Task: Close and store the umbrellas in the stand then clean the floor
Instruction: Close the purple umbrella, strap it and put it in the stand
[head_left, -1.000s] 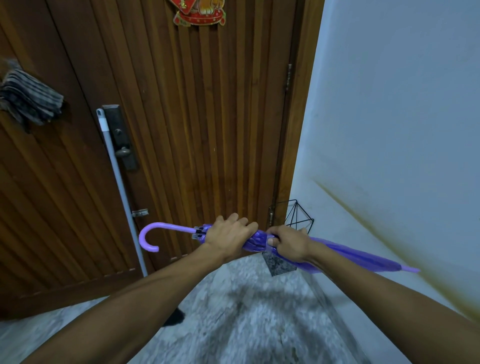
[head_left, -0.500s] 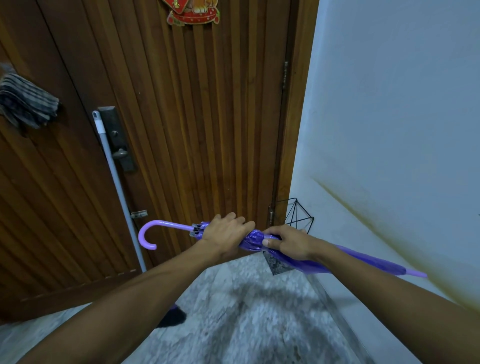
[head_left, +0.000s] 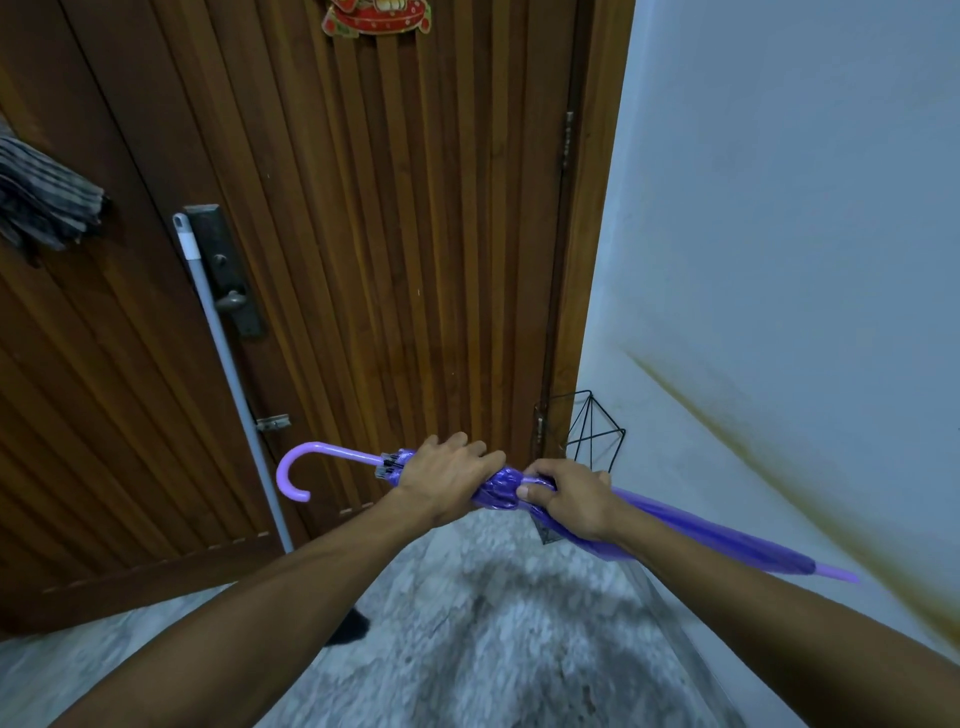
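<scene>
My left hand (head_left: 447, 480): wrapped tight round the purple umbrella (head_left: 701, 535), frame centre.
My right hand (head_left: 571, 499): clenching its folded canopy.

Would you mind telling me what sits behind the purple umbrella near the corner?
A black wire stand against the wall. The umbrella and right hand cover its lower part, so its contents cannot be seen.

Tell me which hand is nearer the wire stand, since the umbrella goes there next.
Right. The right hand grips the umbrella just below the stand; the left hand grips farther left, toward the handle.
</scene>
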